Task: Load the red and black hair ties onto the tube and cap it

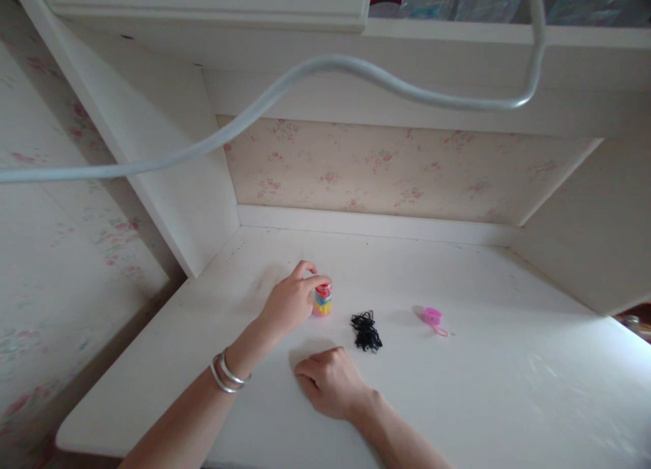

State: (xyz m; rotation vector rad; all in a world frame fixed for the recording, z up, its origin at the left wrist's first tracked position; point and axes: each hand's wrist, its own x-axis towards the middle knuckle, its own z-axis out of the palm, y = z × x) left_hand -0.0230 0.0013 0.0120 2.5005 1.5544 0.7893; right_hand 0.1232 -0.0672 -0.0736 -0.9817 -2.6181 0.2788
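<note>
My left hand (292, 296), with two silver bangles on its wrist, is at a small clear jar (323, 301) standing upright on the desk. Its fingers are closed about the jar's top and near side. Red, blue, yellow and pink contents show in layers through the jar wall. My right hand (333, 381) rests on the desk in a loose fist, nearer to me, and nothing shows in it. Just beyond it lies a pile of black elastic bands (366, 331). Farther right is a pink lid (432, 316) with a thin pink loop attached.
The white desk (483, 381) has side panels and a low back ledge (376, 223). Overhead is a shelf (458, 35) with plastic packages and a red-labelled item. A thick white cable or arm (336, 64) crosses the upper view. Flowered wallpaper covers the wall at left.
</note>
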